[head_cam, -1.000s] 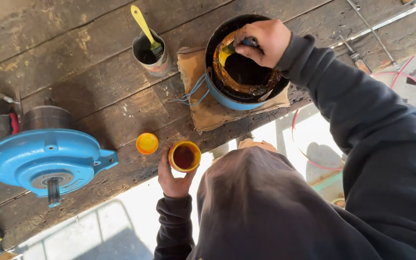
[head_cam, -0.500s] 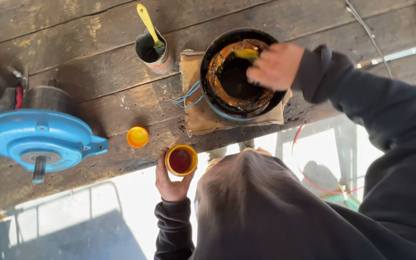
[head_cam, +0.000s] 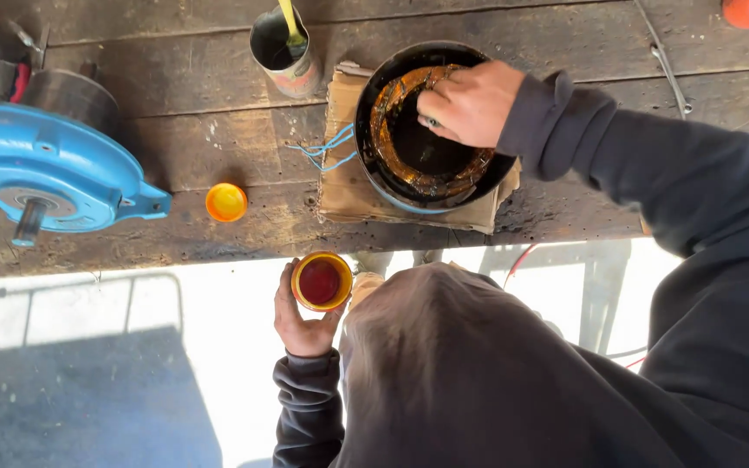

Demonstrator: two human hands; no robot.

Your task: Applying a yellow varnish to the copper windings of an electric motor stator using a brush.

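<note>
Two hands are at work in my view. My right hand point(head_cam: 470, 102) reaches into the round black motor housing point(head_cam: 431, 126), fingers point(head_cam: 433, 108) curled together around something I cannot make out, pressed against the coppery winding point(head_cam: 409, 169) inside. That housing sits on a folded piece of cardboard point(head_cam: 348, 186) close to the near edge of the wooden counter point(head_cam: 201, 139), with blue wires point(head_cam: 322, 154) trailing from its left side. My left hand point(head_cam: 305, 316) is off the counter, just past its near edge, fingers wrapped around a small yellow cup point(head_cam: 322, 282) of dark red liquid, held upright. An orange lid point(head_cam: 225, 202) lies on the counter near that edge, apart from the cup. Toward the far edge stands a tin can point(head_cam: 283, 48) with a yellow-handled brush point(head_cam: 291, 26) in it, just beside the cardboard. At the left end rests a blue motor cover point(head_cam: 54, 169) with its shaft pointing toward me.
</note>
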